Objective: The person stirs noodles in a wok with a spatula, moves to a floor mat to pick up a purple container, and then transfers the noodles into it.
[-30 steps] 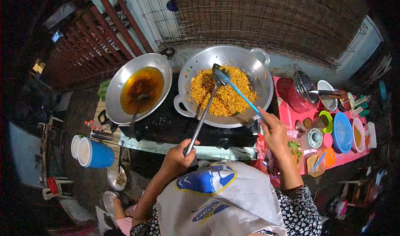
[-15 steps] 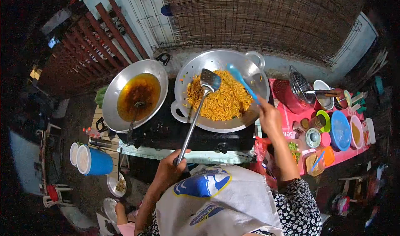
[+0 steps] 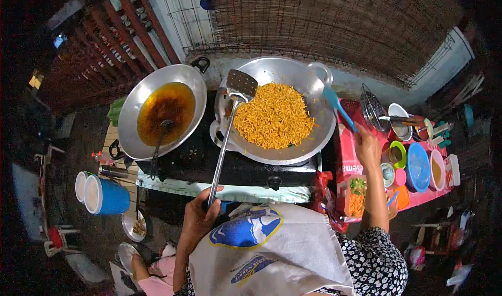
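My left hand (image 3: pixel 200 214) is closed around the handle of a slotted metal spatula (image 3: pixel 223 147), whose head is at the left side of a large silver wok (image 3: pixel 320 131). In the middle of this wok lies a heap of yellow-brown fried noodles (image 3: pixel 274 115). With my right hand (image 3: pixel 369 149) I grip a blue spatula (image 3: pixel 341 108); its head is at the wok's right rim, apart from the noodles.
A second wok (image 3: pixel 127 121) with dark amber liquid stands left, a long-handled utensil (image 3: pixel 157 152) in it. A red table (image 3: pixel 349 163) at right bears bowls, jars, cut vegetables (image 3: pixel 357 196) and a strainer (image 3: pixel 372 108). Blue buckets (image 3: pixel 112 196) and another person's arm (image 3: pixel 139 267) are lower left.
The metal spatula has moved left, off the noodles to the wok's left side. My right hand has carried the blue spatula rightward, away from the noodles to the rim.
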Available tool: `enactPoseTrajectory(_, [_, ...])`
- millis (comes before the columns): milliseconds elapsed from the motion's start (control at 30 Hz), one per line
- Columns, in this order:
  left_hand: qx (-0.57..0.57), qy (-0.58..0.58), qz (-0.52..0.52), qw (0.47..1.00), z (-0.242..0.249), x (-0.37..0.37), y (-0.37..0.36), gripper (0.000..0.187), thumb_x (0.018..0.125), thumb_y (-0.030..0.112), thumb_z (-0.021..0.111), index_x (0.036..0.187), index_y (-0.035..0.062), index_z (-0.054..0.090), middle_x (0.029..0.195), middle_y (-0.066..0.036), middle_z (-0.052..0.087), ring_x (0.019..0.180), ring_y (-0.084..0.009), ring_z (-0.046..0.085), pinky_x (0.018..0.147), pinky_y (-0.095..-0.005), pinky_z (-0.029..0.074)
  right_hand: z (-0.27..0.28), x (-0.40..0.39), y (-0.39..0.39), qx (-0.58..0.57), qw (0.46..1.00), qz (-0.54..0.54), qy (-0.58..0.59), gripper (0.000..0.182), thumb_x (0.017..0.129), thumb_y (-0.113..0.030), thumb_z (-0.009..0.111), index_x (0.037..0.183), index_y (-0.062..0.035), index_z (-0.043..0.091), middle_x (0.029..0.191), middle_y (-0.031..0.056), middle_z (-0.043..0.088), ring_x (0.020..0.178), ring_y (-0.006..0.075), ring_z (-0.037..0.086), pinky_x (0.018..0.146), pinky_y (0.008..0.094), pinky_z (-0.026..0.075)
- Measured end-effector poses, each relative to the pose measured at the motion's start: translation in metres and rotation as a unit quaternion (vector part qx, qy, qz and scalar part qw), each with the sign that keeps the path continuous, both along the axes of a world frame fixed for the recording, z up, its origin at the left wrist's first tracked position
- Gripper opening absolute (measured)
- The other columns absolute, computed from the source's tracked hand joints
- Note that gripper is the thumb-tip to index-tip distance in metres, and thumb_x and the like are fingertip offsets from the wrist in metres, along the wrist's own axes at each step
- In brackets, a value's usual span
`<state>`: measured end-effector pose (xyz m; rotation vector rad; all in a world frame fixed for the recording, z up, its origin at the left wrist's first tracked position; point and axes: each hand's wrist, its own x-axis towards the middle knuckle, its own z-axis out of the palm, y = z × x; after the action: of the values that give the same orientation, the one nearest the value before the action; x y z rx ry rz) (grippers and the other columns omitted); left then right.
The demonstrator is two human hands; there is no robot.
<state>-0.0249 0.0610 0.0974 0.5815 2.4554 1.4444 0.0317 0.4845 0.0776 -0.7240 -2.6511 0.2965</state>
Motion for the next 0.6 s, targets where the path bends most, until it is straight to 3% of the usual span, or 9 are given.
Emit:
enactPoseTrajectory(100, [-0.041,-0.054,0.017,0.998,0.009,-0.001,0.002,0.026,0.08,0.013,0.052,0.106,0.0077,0.055,0.069,-0.006,0.054,0.062,-0.0081,0.043,0.059,-0.0237,0.04,0.002,0.001,0.001,-0.001,0.996,0.025,-0.09,0.026,0.079,-0.021,0.054,0.104,-0.0188,0.059,0.073,0.0191,0.059,0.068,0.0366,0.057,0.057,0.0453,0.044])
enactPoseTrajectory(167, [-0.055,-0.079,0.027,0.995,0.009,-0.001,0.003,0.027,0.08,0.014,0.053,0.106,0.0072,0.055,0.071,-0.007,0.056,0.063,-0.0082,0.044,0.061,-0.0237,0.04,0.006,-0.003,-0.003,-0.038,0.999,-0.015,0.028,0.026,0.079,-0.023,0.055,0.104,-0.0199,0.059,0.071,0.0189,0.058,0.068,0.0361,0.058,0.057,0.0441,0.044])
enactPoseTrajectory(233, [0.006,-0.008,0.018,1.0,0.002,-0.002,0.005,0.027,0.08,0.014,0.053,0.106,0.0059,0.056,0.068,-0.005,0.055,0.063,-0.0081,0.045,0.062,-0.0234,0.041,0.003,-0.008,0.005,-0.046,0.998,-0.042,0.023,0.027,0.078,-0.023,0.056,0.105,-0.0206,0.059,0.07,0.0199,0.058,0.068,0.036,0.058,0.057,0.0431,0.044])
enactPoseTrajectory(300, [-0.014,-0.022,0.023,0.999,0.007,-0.004,0.004,0.028,0.08,0.013,0.053,0.106,0.0053,0.055,0.069,-0.005,0.055,0.065,-0.0074,0.046,0.062,-0.0232,0.041,-0.004,-0.017,0.011,-0.049,0.998,0.035,-0.018,0.027,0.078,-0.022,0.056,0.105,-0.0199,0.059,0.071,0.0198,0.058,0.068,0.0358,0.058,0.057,0.0425,0.044])
enactPoseTrajectory(367, [-0.033,-0.039,0.031,0.998,0.018,-0.005,0.006,0.028,0.08,0.012,0.053,0.107,0.0048,0.055,0.069,-0.004,0.056,0.067,-0.0067,0.047,0.063,-0.023,0.042,-0.005,-0.033,0.009,-0.059,0.998,0.021,-0.018,0.028,0.079,-0.022,0.055,0.107,-0.0196,0.057,0.071,0.019,0.059,0.07,0.0358,0.058,0.058,0.043,0.044])
enactPoseTrajectory(433, [-0.043,-0.166,0.07,0.983,0.036,-0.003,0.01,0.028,0.08,0.011,0.053,0.107,0.0051,0.055,0.07,-0.005,0.057,0.068,-0.0063,0.047,0.063,-0.0231,0.042,-0.006,-0.057,0.012,0.0,0.999,-0.031,0.023,0.029,0.079,-0.024,0.055,0.108,-0.0197,0.056,0.072,0.0184,0.059,0.07,0.0361,0.058,0.059,0.0442,0.044])
enactPoseTrajectory(500, [-0.013,-0.17,0.083,0.982,0.03,-0.004,0.006,0.029,0.079,0.011,0.054,0.107,0.0051,0.055,0.069,-0.005,0.056,0.066,-0.0067,0.047,0.063,-0.0237,0.042,-0.011,-0.085,0.019,0.014,0.999,-0.022,-0.023,0.029,0.079,-0.026,0.054,0.107,-0.0218,0.056,0.074,0.0184,0.06,0.07,0.036,0.058,0.061,0.0448,0.045])
enactPoseTrajectory(567, [-0.009,-0.06,0.061,0.996,0.029,-0.008,0.004,0.028,0.079,0.01,0.055,0.107,0.0049,0.056,0.064,-0.003,0.054,0.063,-0.0068,0.045,0.061,-0.0234,0.042,-0.013,-0.114,0.02,0.035,0.992,0.097,-0.067,0.026,0.08,-0.028,0.053,0.105,-0.0238,0.057,0.076,0.0185,0.06,0.069,0.0358,0.058,0.062,0.0448,0.046])
enactPoseTrajectory(600, [-0.034,-0.077,0.069,0.994,0.039,-0.007,0.004,0.028,0.078,0.008,0.055,0.106,0.0044,0.056,0.066,-0.003,0.055,0.063,-0.0068,0.046,0.061,-0.0235,0.042,-0.006,-0.126,0.017,0.051,0.992,0.105,-0.056,0.025,0.079,-0.027,0.053,0.104,-0.0253,0.058,0.076,0.0179,0.06,0.069,0.0356,0.059,0.063,0.0451,0.046])
